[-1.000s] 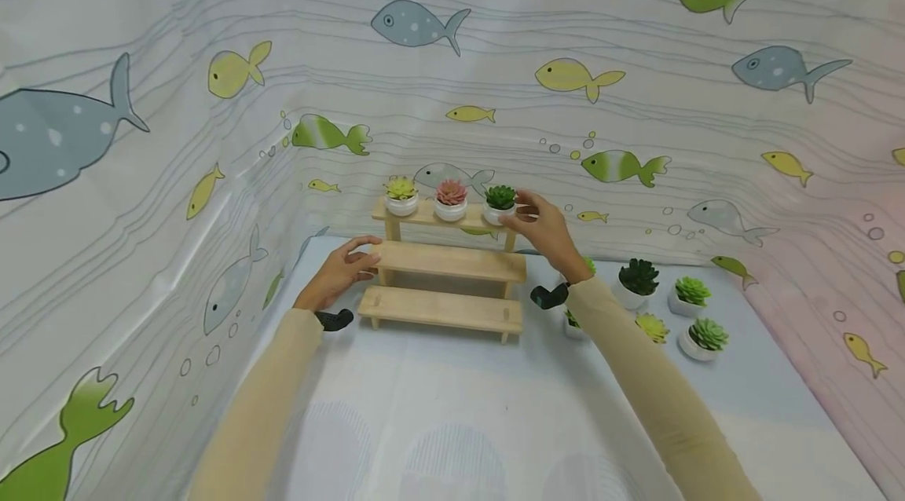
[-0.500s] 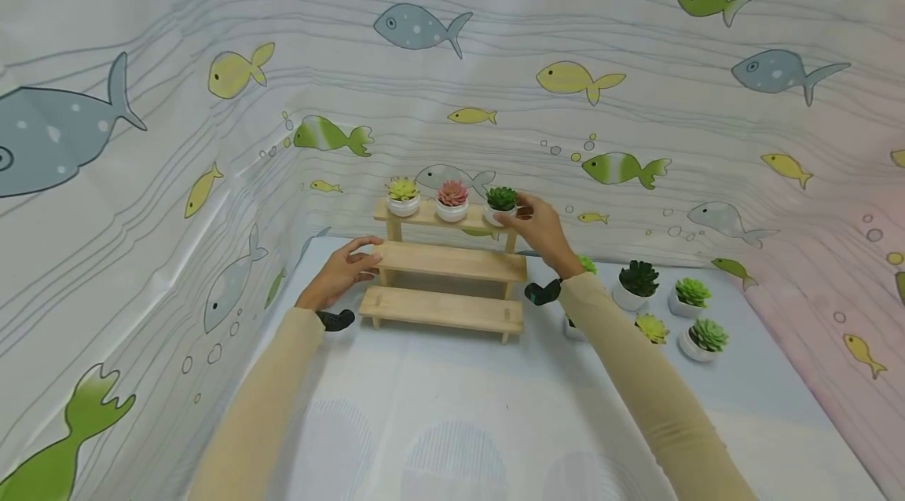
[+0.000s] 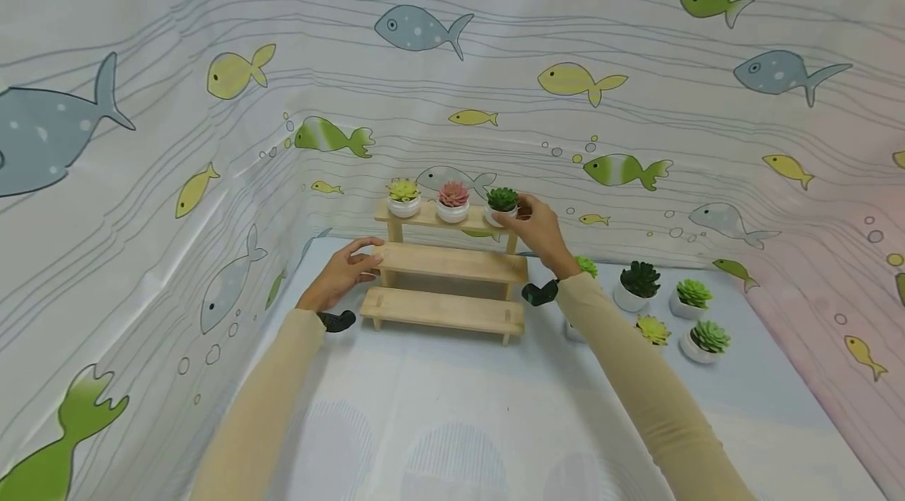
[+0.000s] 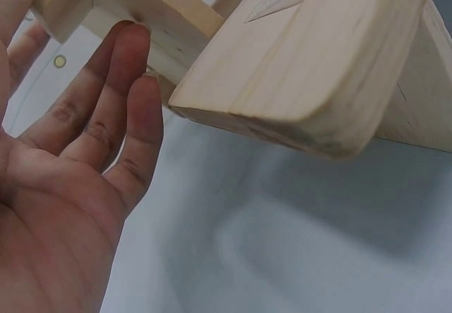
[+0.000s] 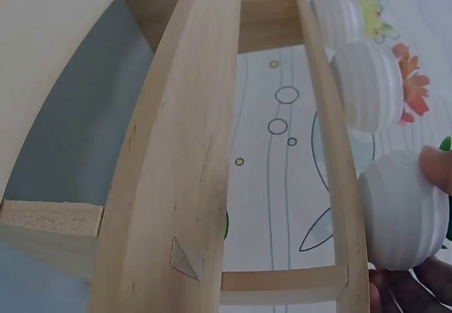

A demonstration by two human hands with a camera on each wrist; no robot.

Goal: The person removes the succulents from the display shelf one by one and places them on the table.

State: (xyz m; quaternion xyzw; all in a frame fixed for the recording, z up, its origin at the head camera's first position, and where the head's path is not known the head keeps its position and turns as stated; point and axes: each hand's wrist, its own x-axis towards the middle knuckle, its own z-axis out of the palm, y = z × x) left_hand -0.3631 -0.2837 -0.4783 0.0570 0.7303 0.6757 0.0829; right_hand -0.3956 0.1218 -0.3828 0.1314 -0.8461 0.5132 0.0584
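Note:
My right hand (image 3: 540, 230) grips the white pot of a dark green succulent (image 3: 503, 199) at the right end of the top step. In the right wrist view, a thumb and fingers hold that round white pot (image 5: 399, 210). A yellow-green succulent (image 3: 404, 199) and a pink succulent (image 3: 453, 200) stand to its left on the same step. Three wooden steps form the plant stand (image 3: 452, 261). My left hand (image 3: 344, 275) holds the left end of the middle step between thumb and index finger; its other fingers (image 4: 145, 115) extend beside the wood in the left wrist view.
Right of the stand, several potted succulents sit on the pale cloth, including a dark green one (image 3: 638, 285), a bright green one (image 3: 691, 298) and a light green one (image 3: 705, 341). My right sleeve (image 3: 629, 360) partly hides others. Fish-printed sheeting (image 3: 509, 38) rises behind.
My right hand has shifted slightly inward, still holding the dark green succulent's pot at the top step's right end. The left hand stays at the stand.

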